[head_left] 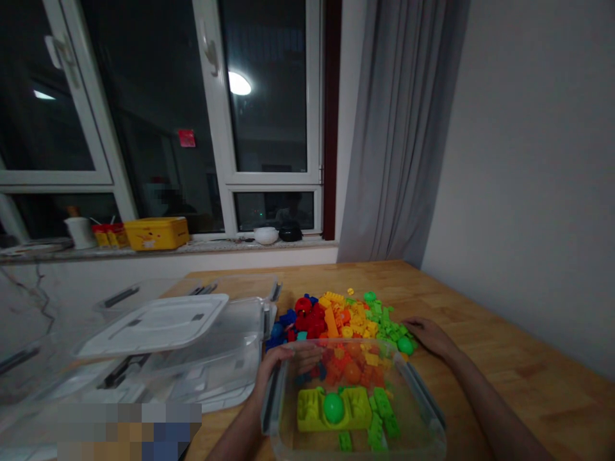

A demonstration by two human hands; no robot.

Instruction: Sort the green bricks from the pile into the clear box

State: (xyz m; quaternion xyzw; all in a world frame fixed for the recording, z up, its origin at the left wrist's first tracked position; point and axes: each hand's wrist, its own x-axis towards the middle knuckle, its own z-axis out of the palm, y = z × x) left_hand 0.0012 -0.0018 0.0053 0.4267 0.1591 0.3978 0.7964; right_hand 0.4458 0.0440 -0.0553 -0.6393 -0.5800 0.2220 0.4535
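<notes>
A clear plastic box (pixel 355 451) with grey side latches stands at the front of the table. Inside it lie a yellow-green block with hollows (pixel 312 410), a green ball (pixel 333 408) and several green toy bricks (pixel 384 410). My left hand (pixel 283 358) grips the box at its far left corner, its fingers along the far wall and partly seen through the plastic. Beyond the box spreads a pile of toy bricks, with blue, red (pixel 314 320), yellow (pixel 355 314) and green bricks (pixel 384 320) grouped by colour. At the pile's right edge, my right hand (pixel 427 334) reaches to the green pieces, fingers stretched out.
Clear boxes (pixel 230 326) and a white-rimmed lid (pixel 158 323) are stacked on the left. Wooden table (pixel 480 333) extends to the right wall. On the windowsill are a yellow box (pixel 156 234) and a white bowl (pixel 266 235). A grey curtain (pixel 398 128) hangs behind.
</notes>
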